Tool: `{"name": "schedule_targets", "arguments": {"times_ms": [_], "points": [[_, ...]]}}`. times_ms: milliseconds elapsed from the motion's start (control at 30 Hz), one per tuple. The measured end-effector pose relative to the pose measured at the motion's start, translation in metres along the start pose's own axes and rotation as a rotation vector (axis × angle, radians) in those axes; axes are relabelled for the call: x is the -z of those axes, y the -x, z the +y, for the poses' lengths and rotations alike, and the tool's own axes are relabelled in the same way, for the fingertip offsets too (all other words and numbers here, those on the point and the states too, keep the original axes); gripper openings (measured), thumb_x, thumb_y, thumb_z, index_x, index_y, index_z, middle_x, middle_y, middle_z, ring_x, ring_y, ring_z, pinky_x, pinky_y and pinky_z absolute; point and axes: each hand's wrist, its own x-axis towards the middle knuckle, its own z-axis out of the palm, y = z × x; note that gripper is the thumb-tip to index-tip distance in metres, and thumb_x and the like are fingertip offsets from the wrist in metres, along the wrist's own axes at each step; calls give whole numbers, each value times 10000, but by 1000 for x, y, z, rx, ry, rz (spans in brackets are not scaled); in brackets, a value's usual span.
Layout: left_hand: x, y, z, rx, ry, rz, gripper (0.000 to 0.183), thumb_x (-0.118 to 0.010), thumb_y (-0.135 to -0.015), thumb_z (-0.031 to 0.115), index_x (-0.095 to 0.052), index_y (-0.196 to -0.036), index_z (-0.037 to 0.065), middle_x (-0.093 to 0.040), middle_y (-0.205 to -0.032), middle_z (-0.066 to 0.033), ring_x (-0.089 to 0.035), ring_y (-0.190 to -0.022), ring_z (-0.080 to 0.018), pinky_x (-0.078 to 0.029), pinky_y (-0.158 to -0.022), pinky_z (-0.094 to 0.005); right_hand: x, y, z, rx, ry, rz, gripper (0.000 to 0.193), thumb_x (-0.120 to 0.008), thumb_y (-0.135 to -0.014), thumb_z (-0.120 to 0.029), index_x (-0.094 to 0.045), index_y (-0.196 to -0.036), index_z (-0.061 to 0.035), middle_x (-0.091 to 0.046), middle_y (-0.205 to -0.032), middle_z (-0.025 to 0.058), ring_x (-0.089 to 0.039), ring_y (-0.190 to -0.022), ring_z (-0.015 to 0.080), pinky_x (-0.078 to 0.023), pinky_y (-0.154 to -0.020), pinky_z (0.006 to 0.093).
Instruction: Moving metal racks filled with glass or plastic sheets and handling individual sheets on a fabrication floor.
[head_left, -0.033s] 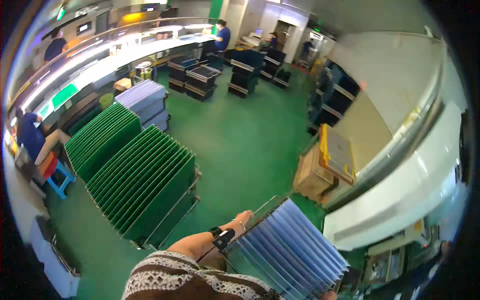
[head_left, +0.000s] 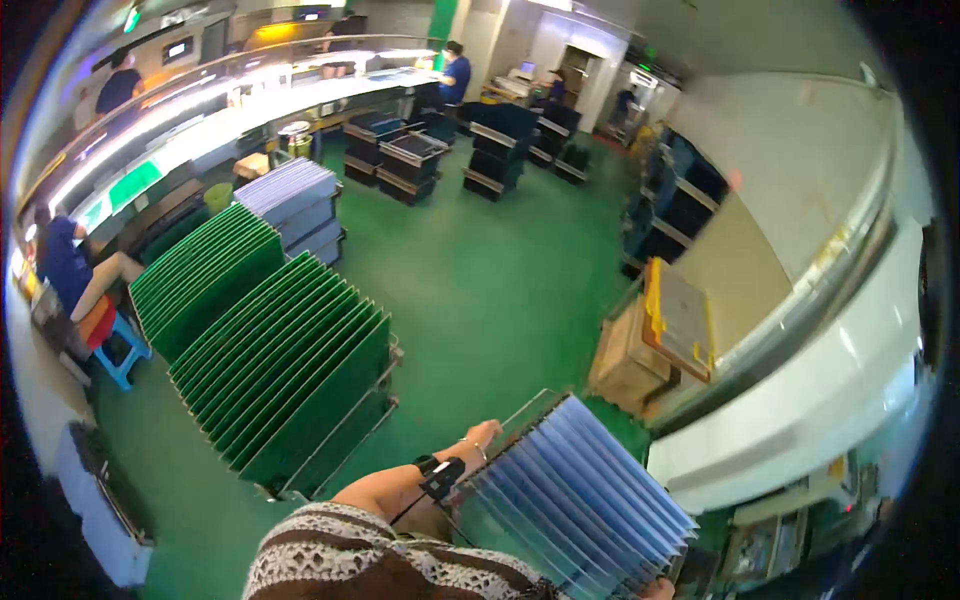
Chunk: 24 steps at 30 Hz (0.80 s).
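Note:
At the lower middle, a wire rack (head_left: pixel 530 408) holds a row of upright blue-white sheets (head_left: pixel 590 480), with clearer panels at its near left side. My left hand (head_left: pixel 484 434) is closed round the rack's left end, with a bracelet and a black strapped device on the wrist. Only a little of my right hand (head_left: pixel 657 590) shows at the bottom edge, against the rack's near right corner; its fingers are mostly hidden. To the left stand racks packed with upright green boards (head_left: pixel 290 370).
A wooden box (head_left: pixel 630 345) and yellow-edged frame (head_left: pixel 680 315) stand by the right wall, near a large white machine (head_left: pixel 800 400). Dark racks (head_left: pixel 495 150) line the back. A seated person (head_left: pixel 65 265) works at the lit bench (head_left: pixel 225 125). Green floor runs between the racks.
The view has shifted slightly, and a bit more of my right hand shows at the bottom. My left hand keeps its place on the rack.

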Motion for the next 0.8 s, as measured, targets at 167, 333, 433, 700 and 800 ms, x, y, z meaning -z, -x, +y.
{"name": "schedule_targets", "arguments": {"times_ms": [167, 333, 433, 700, 800], "points": [[45, -86, 64, 597, 338, 340, 297, -554, -609, 259, -581, -804, 37, -544, -794, -88, -480, -715, -194, -375, -619, -341, -51, -199, -221, 408, 347, -99, 163, -484, -796, -151, -562, -770, -10, -423, -552, 92, -381, -477, 191, -367, -494, 325], [83, -195, 62, 415, 382, 384, 354, -548, -617, 269, -584, -872, 27, -517, -875, -91, -461, -770, -207, -358, -643, -372, -111, -325, -424, 305, -458, -292, 232, -481, -677, -213, -321, -519, -159, -332, -498, -11, -324, -423, 138, -262, -410, 284], [105, -239, 74, 461, 546, 508, 298, -547, -618, 263, -574, -818, 44, -479, -778, -65, -427, -689, -179, -332, -602, -344, -161, -392, -483, 287, -558, -51, 176, -453, -666, -173, -331, -540, -158, -332, -515, -9, -340, -447, 146, -288, -441, 313], [185, -352, 79, 420, 861, 923, 152, -560, -592, 211, -456, -608, 102, -307, -517, 27, -277, -470, -109, -236, -469, -270, -349, -637, -697, 541, -355, -346, 123, -469, -666, -162, -379, -587, -136, -379, -579, 15, -377, -560, 204, -305, -533, 364], [222, -381, 92, 413, 882, 1131, 148, -557, -591, 220, -480, -644, 105, -358, -567, 9, -309, -513, -120, -269, -504, -268, -455, -711, -808, 0, -474, -748, 229, -460, -691, -192, -326, -509, -156, -288, -479, -6, -278, -421, 160, -244, -419, 311]]}}
